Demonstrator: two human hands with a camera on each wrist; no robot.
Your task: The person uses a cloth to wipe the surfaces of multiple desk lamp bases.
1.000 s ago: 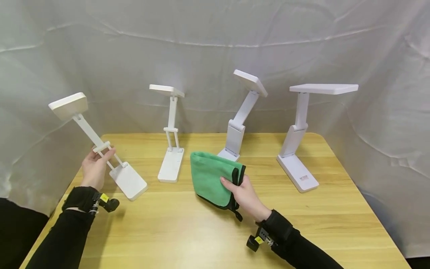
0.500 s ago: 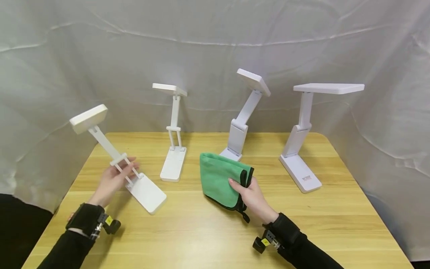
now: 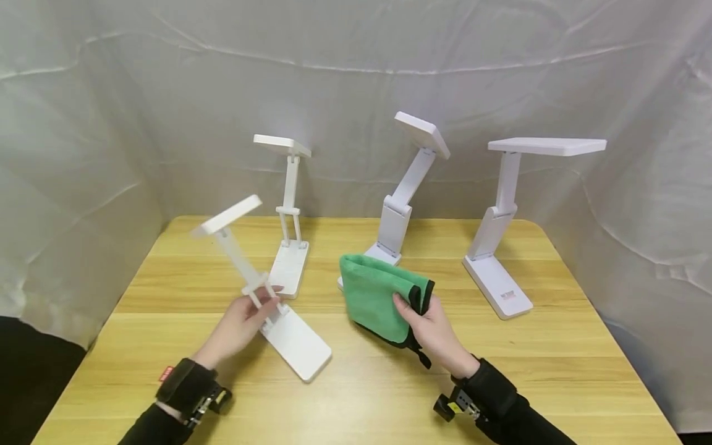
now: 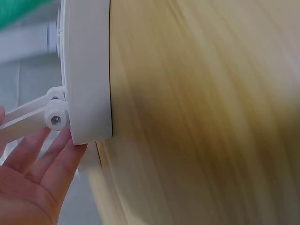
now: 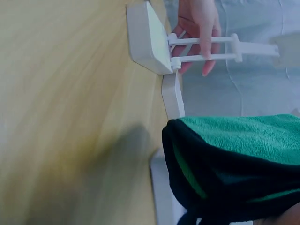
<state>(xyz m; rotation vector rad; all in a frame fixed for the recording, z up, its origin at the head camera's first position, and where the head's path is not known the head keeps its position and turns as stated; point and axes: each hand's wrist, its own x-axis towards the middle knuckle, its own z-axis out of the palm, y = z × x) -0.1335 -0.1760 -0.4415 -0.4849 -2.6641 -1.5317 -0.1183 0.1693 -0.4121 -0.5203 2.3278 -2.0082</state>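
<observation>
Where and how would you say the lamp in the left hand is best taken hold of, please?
I would probably pinch the lamp by the two thin rods just above its base, coming from the left, as the left hand does. The rods are slender, while the base is broad and flat, and the stem slants left, towards that hand.

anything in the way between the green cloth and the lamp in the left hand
Nothing visible: in the head view, only tabletop shows between the green cloth in the right hand and the base of the held lamp in the left hand. The rear lamp, partly hidden by the cloth, stands farther back.
</observation>
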